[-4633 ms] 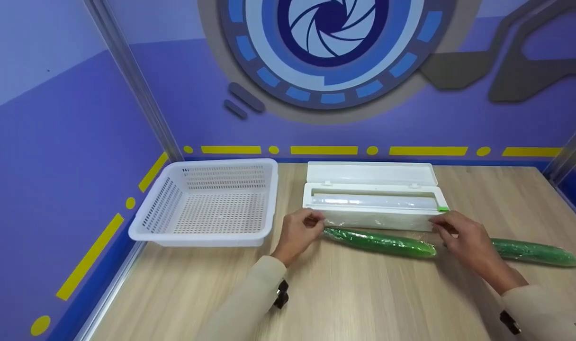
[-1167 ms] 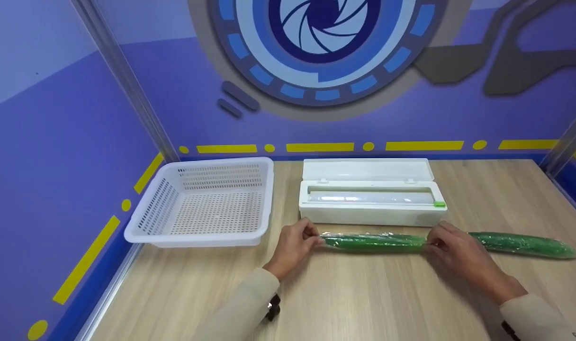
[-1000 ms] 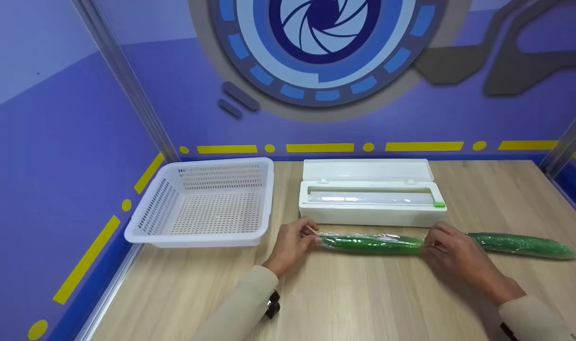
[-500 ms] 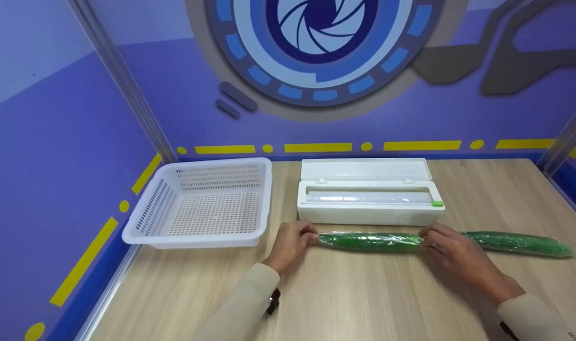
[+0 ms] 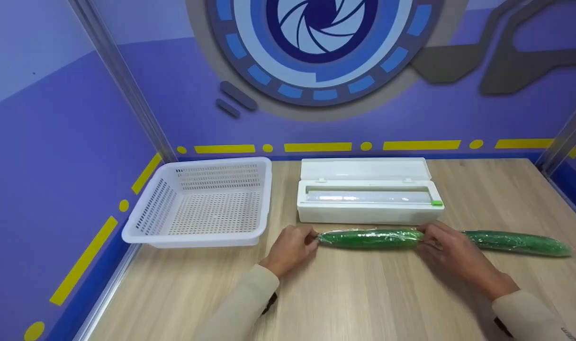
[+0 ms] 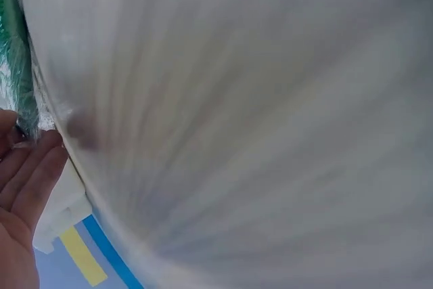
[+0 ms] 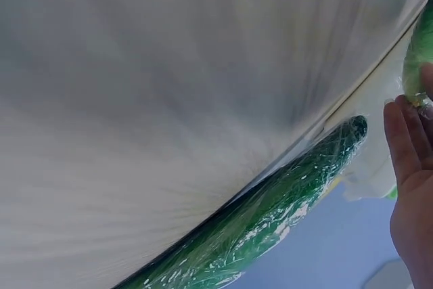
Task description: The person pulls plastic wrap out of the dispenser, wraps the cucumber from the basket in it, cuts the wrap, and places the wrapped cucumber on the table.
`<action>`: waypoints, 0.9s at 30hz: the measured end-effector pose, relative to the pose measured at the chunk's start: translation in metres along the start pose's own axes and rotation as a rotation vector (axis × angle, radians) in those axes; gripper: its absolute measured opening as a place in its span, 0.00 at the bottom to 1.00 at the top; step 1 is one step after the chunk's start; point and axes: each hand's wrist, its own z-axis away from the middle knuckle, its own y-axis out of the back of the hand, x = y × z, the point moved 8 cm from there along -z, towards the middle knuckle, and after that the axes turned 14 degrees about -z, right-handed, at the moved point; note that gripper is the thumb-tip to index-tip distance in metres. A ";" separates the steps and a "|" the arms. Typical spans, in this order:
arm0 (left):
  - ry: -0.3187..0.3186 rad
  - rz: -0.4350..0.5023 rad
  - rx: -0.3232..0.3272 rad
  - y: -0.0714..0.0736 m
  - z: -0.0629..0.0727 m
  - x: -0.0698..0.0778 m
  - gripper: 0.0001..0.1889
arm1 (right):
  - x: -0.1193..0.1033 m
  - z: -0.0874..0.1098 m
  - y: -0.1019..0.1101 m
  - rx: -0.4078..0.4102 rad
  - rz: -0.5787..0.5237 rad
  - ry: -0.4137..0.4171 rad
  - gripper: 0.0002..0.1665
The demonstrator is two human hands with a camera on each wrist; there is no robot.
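In the head view a cucumber (image 5: 371, 239) wrapped in cling film lies crosswise between my hands. My left hand (image 5: 292, 248) pinches the gathered film at its left end; the left wrist view shows these fingers (image 6: 37, 174) at the tip of the wrapped cucumber (image 6: 15, 52). At the right end my right hand (image 5: 451, 248) pinches the film, its fingertips partly hiding that tip. A second wrapped cucumber (image 5: 520, 243) rests on the table to the right, partly behind the right hand, and shows large in the right wrist view. Behind the first cucumber stands a white cling film box (image 5: 371, 215), lid raised.
A white perforated basket (image 5: 198, 239) stands on the left of the wooden table (image 5: 364, 298). A roll of film (image 5: 368, 196) lies inside the box, and a green slider (image 5: 436, 202) sits at the box's right end. Purple panels border the table at left and back.
Earlier both hands held film along the box's front, with the cucumber slanted below. The film is now around the cucumber, which lies straighter, and both hands have come down to its ends.
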 end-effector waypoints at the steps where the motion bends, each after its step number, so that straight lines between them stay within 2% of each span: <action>1: -0.004 -0.003 -0.007 0.000 0.000 0.000 0.06 | 0.001 -0.001 -0.001 0.003 -0.010 0.002 0.26; 5: 0.000 0.020 -0.038 -0.002 -0.001 0.000 0.10 | 0.004 -0.003 -0.002 0.015 -0.045 -0.007 0.26; 10: 0.043 0.050 -0.022 -0.001 -0.003 -0.003 0.04 | 0.007 -0.005 -0.002 0.015 -0.068 -0.044 0.25; 13: 0.046 0.052 0.005 0.001 -0.004 -0.005 0.02 | 0.013 -0.004 -0.005 -0.030 -0.069 -0.114 0.22; 18: 0.012 0.053 0.050 0.002 -0.002 -0.006 0.01 | 0.024 -0.003 -0.008 -0.132 -0.103 -0.270 0.13; 20: 0.003 0.055 0.053 0.002 -0.001 -0.006 0.02 | 0.028 -0.003 -0.009 -0.154 -0.115 -0.308 0.11; 22: -0.001 0.057 0.046 0.000 -0.001 -0.006 0.03 | 0.030 -0.002 -0.009 -0.168 -0.123 -0.343 0.09; 27: 0.027 0.037 -0.019 -0.006 -0.001 -0.007 0.06 | 0.034 -0.001 -0.009 -0.177 -0.139 -0.386 0.10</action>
